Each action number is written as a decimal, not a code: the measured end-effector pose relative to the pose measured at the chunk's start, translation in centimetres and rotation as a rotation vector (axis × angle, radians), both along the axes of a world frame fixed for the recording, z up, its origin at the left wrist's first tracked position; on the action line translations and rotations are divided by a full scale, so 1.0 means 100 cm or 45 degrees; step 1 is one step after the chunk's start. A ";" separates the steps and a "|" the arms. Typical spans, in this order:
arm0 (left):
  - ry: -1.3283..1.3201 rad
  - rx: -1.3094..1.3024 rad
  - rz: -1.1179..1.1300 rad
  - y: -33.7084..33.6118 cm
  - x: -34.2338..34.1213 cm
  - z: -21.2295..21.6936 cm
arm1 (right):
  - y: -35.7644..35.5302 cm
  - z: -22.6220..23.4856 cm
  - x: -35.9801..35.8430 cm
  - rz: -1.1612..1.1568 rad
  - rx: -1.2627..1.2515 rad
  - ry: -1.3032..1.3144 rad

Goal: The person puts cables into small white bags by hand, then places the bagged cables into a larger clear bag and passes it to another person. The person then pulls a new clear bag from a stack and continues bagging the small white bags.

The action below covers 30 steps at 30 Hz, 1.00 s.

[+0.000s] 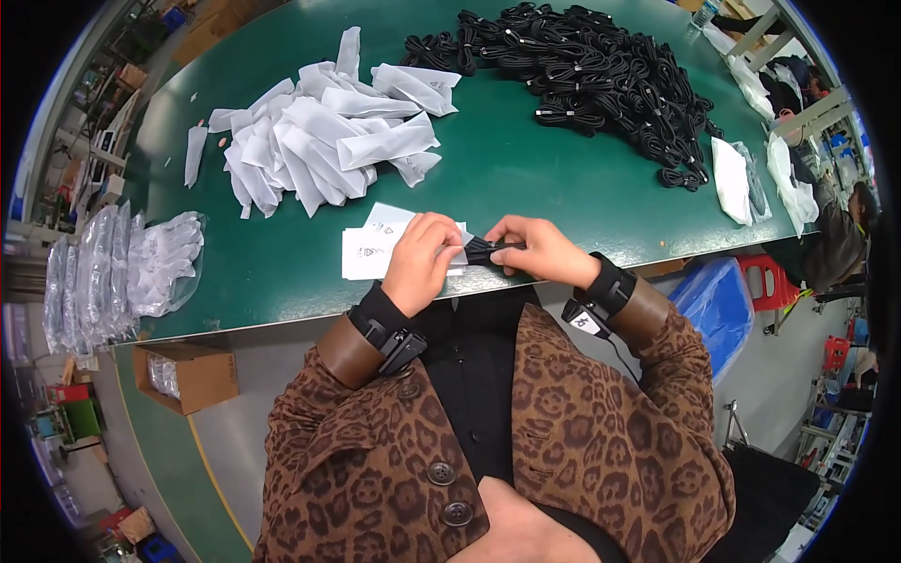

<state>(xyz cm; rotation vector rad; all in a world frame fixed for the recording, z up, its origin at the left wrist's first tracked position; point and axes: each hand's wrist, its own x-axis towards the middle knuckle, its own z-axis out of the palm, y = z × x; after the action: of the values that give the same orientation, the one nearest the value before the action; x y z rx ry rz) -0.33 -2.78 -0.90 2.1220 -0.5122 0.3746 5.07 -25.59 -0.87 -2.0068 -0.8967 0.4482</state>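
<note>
Green tabletop (502, 174) — left hand (420, 265) at white pouches (360, 255), right hand (551, 251) holding cable (480, 251).

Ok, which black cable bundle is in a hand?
The black cable bundle at the green table's near edge, pinched in the right hand. The other black bundles lie heaped farther back, touched by neither hand.

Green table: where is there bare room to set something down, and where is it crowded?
Bare: between the white pouches and black cables; between the right hand and the white bag. Crowded: under those pouches and cables, and around the left hand.
</note>
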 end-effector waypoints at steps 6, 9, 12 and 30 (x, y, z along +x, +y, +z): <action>-0.109 0.112 0.006 0.002 0.005 0.012 | 0.014 -0.007 -0.004 -0.279 0.276 0.137; -0.008 -0.035 0.177 0.009 0.012 0.010 | 0.014 0.006 -0.004 -0.162 0.233 -0.575; -0.032 0.020 0.112 0.006 0.011 0.016 | 0.014 0.015 -0.003 0.016 0.139 -0.889; 0.374 -0.971 0.093 0.093 0.082 0.087 | -0.057 0.002 0.127 -0.704 -0.500 -1.428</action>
<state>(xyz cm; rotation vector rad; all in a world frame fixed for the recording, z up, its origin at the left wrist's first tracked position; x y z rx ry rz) 7.88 6.56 7.84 1.4178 -0.0858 0.2380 17.74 -31.32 -0.63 -2.7455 -0.8253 -0.9811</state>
